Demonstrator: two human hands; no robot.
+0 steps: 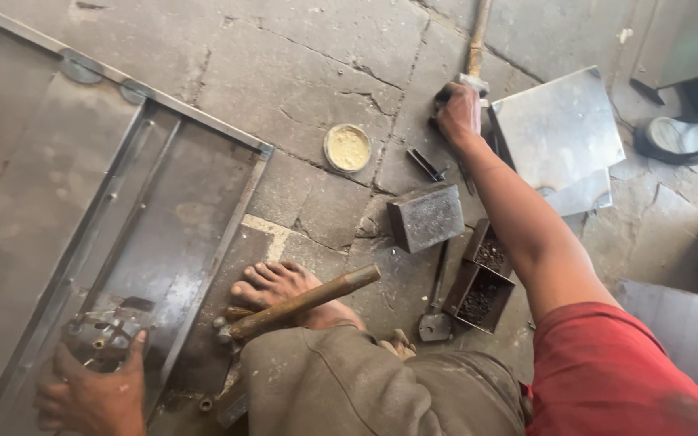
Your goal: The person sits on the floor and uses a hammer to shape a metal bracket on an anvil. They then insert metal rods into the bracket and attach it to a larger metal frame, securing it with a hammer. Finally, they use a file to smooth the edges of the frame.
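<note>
The right hand [458, 113] reaches far out across the cracked concrete floor [300, 73], its fingers curled tight around the head of a hammer-like tool [472, 83] whose long handle runs toward the top edge of the view. That tool sits just beside the near corner of a square steel plate [559, 125] lying on the floor.

The left hand [90, 391], at the bottom left corner, rests on a small metal fitting [103, 335] at the lower end of a sheet-metal door frame [163, 210]; its fingers look spread over the part, though the grip is partly hidden and I cannot tell it for sure.

A bare foot [272, 282] lies beside the frame's right edge, with a wooden-handled tool [309, 300] laid across it. Near mid-floor stand a steel block [426, 216], a round tin of yellowish paste [347, 148] and a two-part metal tray [482, 278] of dark bits.
</note>
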